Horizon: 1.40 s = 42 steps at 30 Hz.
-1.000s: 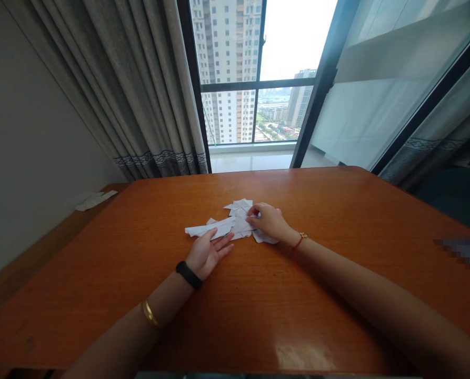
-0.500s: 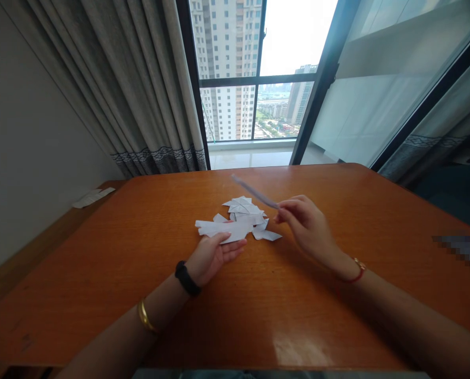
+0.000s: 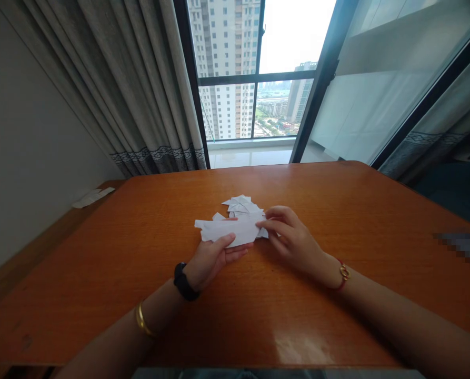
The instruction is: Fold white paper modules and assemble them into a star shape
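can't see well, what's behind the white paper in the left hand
Beyond the held paper, white paper pieces lie heaped on the table. Whatever the held paper and left hand cover can't be seen.

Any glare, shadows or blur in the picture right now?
Head view: glare on the table, low in the frame; sky through the window washed out; soft shadow below the right arm; pixelated patch at the right; papers without obvious motion blur.

I see a grey curtain [image 3: 151, 89] at the upper left of the frame, beside a wall [image 3: 29, 105]. Top centre, through a window [image 3: 286, 76], I see a tower [image 3: 229, 47]. Another curtain [image 3: 436, 126] hangs at my right edge. My table [image 3: 120, 295] fills the lower frame.
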Tool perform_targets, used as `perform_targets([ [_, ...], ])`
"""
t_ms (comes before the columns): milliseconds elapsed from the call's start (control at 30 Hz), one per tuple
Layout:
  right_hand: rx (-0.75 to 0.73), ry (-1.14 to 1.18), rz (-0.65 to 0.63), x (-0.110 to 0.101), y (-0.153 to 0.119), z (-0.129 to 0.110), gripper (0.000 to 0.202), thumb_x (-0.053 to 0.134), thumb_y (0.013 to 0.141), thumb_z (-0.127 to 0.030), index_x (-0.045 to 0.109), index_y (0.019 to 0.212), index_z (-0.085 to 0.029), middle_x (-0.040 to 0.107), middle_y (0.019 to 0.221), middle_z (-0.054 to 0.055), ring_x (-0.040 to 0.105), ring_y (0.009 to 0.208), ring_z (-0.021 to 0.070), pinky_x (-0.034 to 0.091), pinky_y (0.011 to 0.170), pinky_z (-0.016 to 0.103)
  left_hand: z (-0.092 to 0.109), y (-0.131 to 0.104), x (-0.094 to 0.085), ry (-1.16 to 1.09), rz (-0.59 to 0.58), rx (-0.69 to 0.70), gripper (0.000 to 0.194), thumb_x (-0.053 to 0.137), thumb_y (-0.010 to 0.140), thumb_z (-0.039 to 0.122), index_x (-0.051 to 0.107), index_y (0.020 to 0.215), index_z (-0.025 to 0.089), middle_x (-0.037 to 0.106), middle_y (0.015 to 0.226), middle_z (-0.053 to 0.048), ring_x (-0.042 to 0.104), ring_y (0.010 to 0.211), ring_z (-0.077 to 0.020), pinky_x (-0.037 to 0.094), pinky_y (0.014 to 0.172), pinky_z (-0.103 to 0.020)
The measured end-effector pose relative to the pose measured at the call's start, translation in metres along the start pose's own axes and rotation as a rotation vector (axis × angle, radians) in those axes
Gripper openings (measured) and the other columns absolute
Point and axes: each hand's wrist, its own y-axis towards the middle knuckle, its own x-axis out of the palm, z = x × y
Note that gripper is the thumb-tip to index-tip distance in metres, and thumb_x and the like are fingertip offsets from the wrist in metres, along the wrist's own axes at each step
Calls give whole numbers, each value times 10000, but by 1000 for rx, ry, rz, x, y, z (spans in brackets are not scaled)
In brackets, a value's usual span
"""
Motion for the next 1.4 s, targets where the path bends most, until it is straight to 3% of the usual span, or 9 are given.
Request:
perform_targets([
  [133,432,477,-122,-2,7,-8,444,615,825,-369,541,1230,-202,590,1018,76,569,679,129,509,604,280,-5,0,-1,177,-10,39,529,650,834,317,484,1317,178,624,1223,-143,684,935,-244,533,865,-378],
  [267,579,539,-347,-11,11,-8,264,632,805,-383,635,944,-159,624,718,13,548,601,123,431,548,235,-1,0,-6,557,54,184,634,767,703,347,523,1261,171,617,1192,-130,648,949,-244,516,856,-374],
  [400,497,274,-413,-20,12,0,145,576,835,-313,610,867,-176,634,709,5,569,637,139,424,591,247,8,6,-19,734,171,435,775,840,596,258,481,1281,220,529,1299,-109,546,1143,-244,424,991,-358],
  [533,360,-3,-551,-17,7,0,123,576,828,-262,609,914,-182,664,870,49,587,728,167,420,653,267,5,10,-25,815,37,334,740,798,638,224,473,1303,234,549,1280,-111,530,1167,-250,433,968,-362],
  [667,302,-116,-547,-8,3,-5,332,600,817,-229,541,1142,-193,659,995,70,604,812,189,419,711,279,1,5,-19,1087,25,318,534,730,691,206,564,1198,221,592,1224,-93,549,1098,-256,471,856,-348],
  [833,171,-215,-529,-5,2,-12,88,547,866,-240,555,937,-187,645,915,53,590,790,183,397,681,272,6,2,-15,1336,9,459,189,655,744,175,640,930,207,661,997,-43,584,944,-213,444,850,-320],
  [1100,128,-333,-645,-5,2,-14,299,476,925,-458,548,1042,-193,655,978,70,625,819,211,393,648,281,2,4,-21,1452,-50,401,255,598,814,244,582,1068,222,649,1055,-46,591,957,-216,439,842,-313],
  [1233,112,-424,-670,-1,3,-10,299,381,973,-414,565,886,-194,646,905,62,619,756,187,375,601,264,2,2,-18,1600,-63,352,210,526,879,359,595,1028,229,654,995,-41,601,874,-213,433,760,-302],
  [1400,85,-447,-658,2,2,-11,313,346,985,-395,568,913,-186,617,924,74,603,738,171,394,604,254,3,1,-16,1699,-70,328,235,437,927,369,606,985,218,647,947,-47,598,824,-197,424,716,-279],
])
